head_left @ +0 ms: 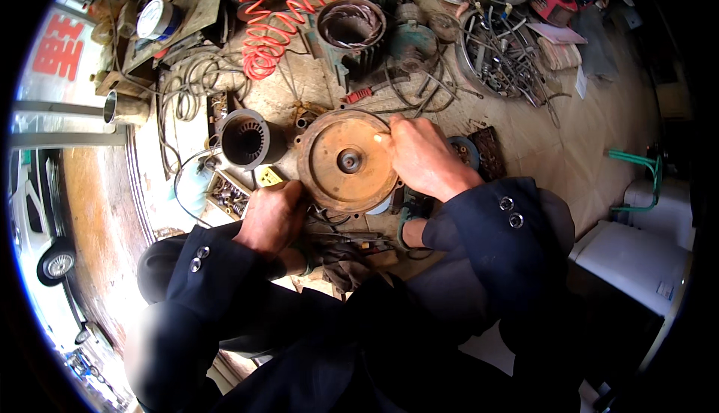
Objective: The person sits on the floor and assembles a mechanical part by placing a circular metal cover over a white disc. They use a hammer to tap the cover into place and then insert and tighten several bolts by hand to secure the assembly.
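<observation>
Endshield (346, 162) is being gripped at opposite rim edges, left hand (271, 218) low, right hand (423, 157) up top; uneven pulling risks it cocking or dropping onto stator (247, 140).

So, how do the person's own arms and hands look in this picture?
Both arms wear dark navy jacket sleeves with two small round metal buttons near each cuff. The left hand and right hand are bare: no gloves, and no rings or watch visible.
</observation>
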`<state>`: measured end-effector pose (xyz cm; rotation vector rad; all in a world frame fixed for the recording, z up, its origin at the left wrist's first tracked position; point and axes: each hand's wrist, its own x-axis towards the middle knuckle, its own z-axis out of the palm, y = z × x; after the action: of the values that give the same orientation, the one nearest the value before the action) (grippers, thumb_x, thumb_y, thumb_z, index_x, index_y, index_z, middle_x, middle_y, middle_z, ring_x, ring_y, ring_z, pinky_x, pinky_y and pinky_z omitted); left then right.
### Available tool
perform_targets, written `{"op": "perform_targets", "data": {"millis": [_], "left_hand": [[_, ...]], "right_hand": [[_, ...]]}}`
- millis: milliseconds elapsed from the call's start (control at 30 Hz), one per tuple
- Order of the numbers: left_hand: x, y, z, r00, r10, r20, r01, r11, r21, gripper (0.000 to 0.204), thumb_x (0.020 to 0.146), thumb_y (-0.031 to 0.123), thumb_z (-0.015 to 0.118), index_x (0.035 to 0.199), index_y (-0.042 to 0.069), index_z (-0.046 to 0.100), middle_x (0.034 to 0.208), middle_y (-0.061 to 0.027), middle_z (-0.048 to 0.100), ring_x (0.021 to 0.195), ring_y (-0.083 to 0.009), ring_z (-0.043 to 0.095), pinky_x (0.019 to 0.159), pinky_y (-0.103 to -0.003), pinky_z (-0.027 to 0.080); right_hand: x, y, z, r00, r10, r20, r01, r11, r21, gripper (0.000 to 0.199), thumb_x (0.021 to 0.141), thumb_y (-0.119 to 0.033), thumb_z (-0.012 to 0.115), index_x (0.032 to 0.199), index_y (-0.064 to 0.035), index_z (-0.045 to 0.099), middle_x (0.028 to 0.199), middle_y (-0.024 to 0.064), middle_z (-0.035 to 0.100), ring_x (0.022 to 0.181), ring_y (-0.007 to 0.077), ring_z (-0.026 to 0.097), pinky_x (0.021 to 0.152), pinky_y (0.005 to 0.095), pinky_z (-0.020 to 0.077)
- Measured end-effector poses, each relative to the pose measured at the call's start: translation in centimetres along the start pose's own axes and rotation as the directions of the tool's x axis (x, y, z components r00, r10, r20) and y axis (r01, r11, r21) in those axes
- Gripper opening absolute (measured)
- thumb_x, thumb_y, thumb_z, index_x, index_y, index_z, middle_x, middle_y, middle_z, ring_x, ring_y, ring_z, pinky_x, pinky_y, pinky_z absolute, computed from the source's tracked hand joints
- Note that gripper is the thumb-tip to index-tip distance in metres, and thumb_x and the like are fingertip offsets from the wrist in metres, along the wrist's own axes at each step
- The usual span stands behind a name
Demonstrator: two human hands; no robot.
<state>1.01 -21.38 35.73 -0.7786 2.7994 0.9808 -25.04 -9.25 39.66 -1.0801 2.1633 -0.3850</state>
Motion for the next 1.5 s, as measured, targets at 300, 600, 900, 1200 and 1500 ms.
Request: {"op": "perform_targets", "data": {"millis": [300,600,900,1200,1500], "left_hand": [[-0.2,-0.7,1.2,0.992,0.038,-0.118,-0.042,0.998,-0.035,0.020,0.090,0.020,0.073,0.093,0.003,0.063,0.084,-0.0215,0.070,0.082,-0.0453,0.069,0.071,-0.054,0.055],[-1.1,-0.6,3.1,0.963,-0.030,-0.267,0.008,0.997,-0.082,0.018,0.090,0.019,0.073,0.101,0.004,0.069,0.094,-0.0200,0.073,0.084,-0.0436,0.072,0.075,-0.053,0.058],[-1.1,-2.4,1.7,0.967,-0.234,0.101,0.237,0.679,-0.695,0.045,0.093,0.024,0.082,0.120,-0.010,0.070,0.110,-0.0180,0.078,0.100,-0.0197,0.071,0.090,-0.036,0.058],[0.3,-0.5,-1.5,0.911,-0.285,0.299,0.410,0.534,-0.740,0.063,0.096,0.046,0.079,0.123,-0.010,0.070,0.109,-0.0159,0.075,0.102,-0.0229,0.068,0.095,-0.037,0.053],[0.7,-0.2,-1.7,0.895,-0.318,0.314,0.447,0.614,-0.651,0.059,0.097,0.046,0.078,0.118,-0.008,0.071,0.097,-0.0136,0.074,0.092,-0.0183,0.066,0.084,-0.035,0.053]], "right_hand": [[-0.1,-0.4,0.0,0.999,-0.010,-0.042,0.012,0.999,0.039,0.038,0.104,-0.027,0.064,0.107,0.0113,0.064,0.098,0.0381,0.068,0.103,0.0562,0.065,0.087,0.0580,0.0515],[0.3,0.3,0.7,0.997,-0.008,-0.077,0.010,1.000,0.018,0.044,0.103,-0.029,0.066,0.108,0.0146,0.065,0.101,0.0396,0.069,0.104,0.0553,0.068,0.088,0.0569,0.0544],[0.3,-0.2,0.3,0.999,0.037,-0.008,-0.036,0.997,0.068,0.046,0.103,-0.033,0.067,0.105,0.0134,0.067,0.100,0.0385,0.070,0.102,0.0526,0.070,0.086,0.0556,0.0552],[0.4,0.1,0.1,0.999,0.047,-0.004,-0.046,0.997,0.062,0.042,0.105,-0.034,0.063,0.103,0.0074,0.068,0.097,0.0344,0.072,0.096,0.0528,0.071,0.083,0.0575,0.0572],[0.4,0.5,0.0,1.000,-0.002,0.001,0.002,0.994,0.113,0.041,0.105,-0.030,0.064,0.095,0.0097,0.068,0.085,0.0338,0.071,0.085,0.0506,0.073,0.074,0.0568,0.0581]]}}
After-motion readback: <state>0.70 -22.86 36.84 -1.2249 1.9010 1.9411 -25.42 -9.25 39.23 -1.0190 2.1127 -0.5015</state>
